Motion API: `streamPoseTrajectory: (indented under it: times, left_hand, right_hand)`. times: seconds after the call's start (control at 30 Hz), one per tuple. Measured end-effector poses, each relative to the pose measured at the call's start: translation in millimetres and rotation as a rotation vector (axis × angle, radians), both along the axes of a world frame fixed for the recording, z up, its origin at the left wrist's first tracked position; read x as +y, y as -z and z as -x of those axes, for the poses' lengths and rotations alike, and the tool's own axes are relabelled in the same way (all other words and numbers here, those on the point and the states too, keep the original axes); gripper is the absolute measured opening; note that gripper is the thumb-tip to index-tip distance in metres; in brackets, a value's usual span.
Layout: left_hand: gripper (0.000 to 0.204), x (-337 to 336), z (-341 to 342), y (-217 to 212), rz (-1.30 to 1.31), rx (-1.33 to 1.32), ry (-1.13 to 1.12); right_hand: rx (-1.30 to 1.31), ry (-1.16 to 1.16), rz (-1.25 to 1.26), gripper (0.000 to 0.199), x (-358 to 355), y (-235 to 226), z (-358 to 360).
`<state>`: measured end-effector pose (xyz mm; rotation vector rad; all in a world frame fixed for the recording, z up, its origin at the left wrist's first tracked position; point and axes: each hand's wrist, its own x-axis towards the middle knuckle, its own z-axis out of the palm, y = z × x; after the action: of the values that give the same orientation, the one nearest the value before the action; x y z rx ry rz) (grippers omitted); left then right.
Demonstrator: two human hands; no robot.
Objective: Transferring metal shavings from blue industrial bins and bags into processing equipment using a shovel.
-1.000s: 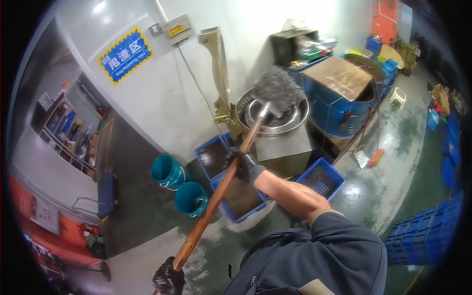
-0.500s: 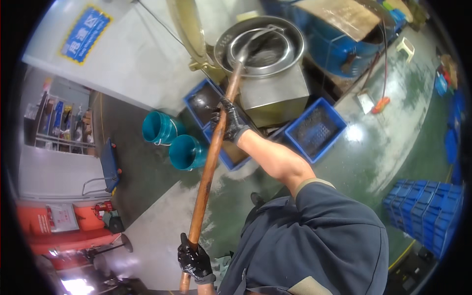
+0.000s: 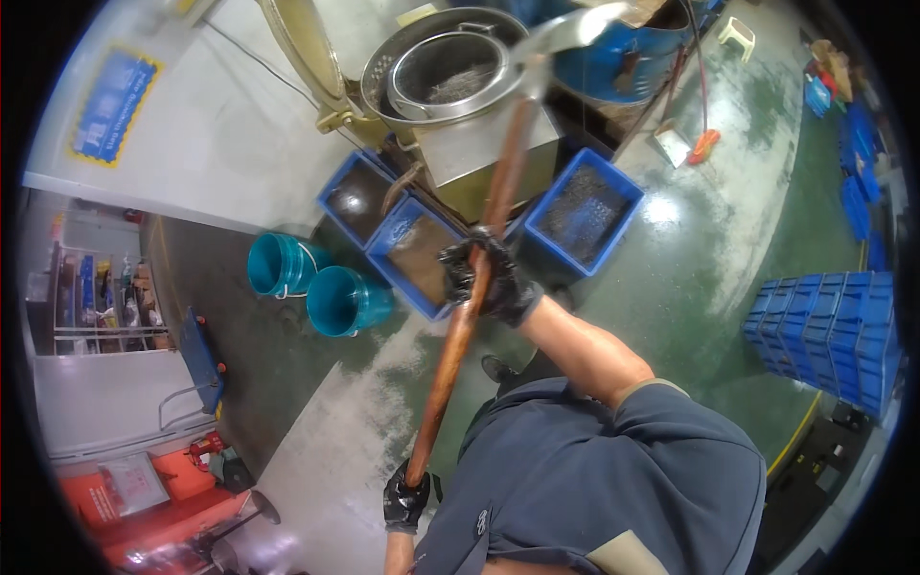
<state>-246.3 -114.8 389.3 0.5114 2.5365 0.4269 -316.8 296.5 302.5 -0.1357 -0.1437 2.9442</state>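
Both my hands wear black gloves and grip the long wooden handle of a shovel (image 3: pixel 446 369). My right hand (image 3: pixel 491 280) is closed around the middle of the handle; my left hand (image 3: pixel 407 498) is closed near its lower end. The shiny metal blade, tilted and smeared by motion, is up at the right of a round steel drum machine (image 3: pixel 383 86). Inside that machine sits a metal basket (image 3: pixel 407 94) with grey shavings (image 3: pixel 460 84) in it. The machine's yellowish lid (image 3: pixel 302 48) stands raised on the left.
Blue crates (image 3: pixel 586 213) with dark scraps stand on either side of the machine's base. Two teal buckets (image 3: pixel 350 302) are left of them. A blue drum (image 3: pixel 613 72) is behind, a stack of blue crates (image 3: pixel 819 331) at right, a blue trolley (image 3: pixel 199 359) at left.
The shovel's blade has come out of the basket and swung up to the right. Both hands moved right with the handle, and my left hand rose. The whole view has shifted.
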Motion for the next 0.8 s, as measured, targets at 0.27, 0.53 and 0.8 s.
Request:
streamPoseTrajectory:
  times: [0.27,0.53,0.8]
  left_hand:
    - [0.015,9.0,47.4,-0.9,0.221,0.403,0.261]
    - [0.036,184.4,108.3,-109.9,0.6,1.17,0.911]
    - [0.035,426.3,138.0,-198.7,0.509,1.168,1.346]
  right_hand:
    - [-0.22,0.159,0.069,0.015,14.2,75.1,-50.1]
    - [-0.516,0.324,0.31,0.016,58.5,163.2,-37.7]
    - [-0.415,0.45,0.467,0.042,133.0,232.7,-19.2]
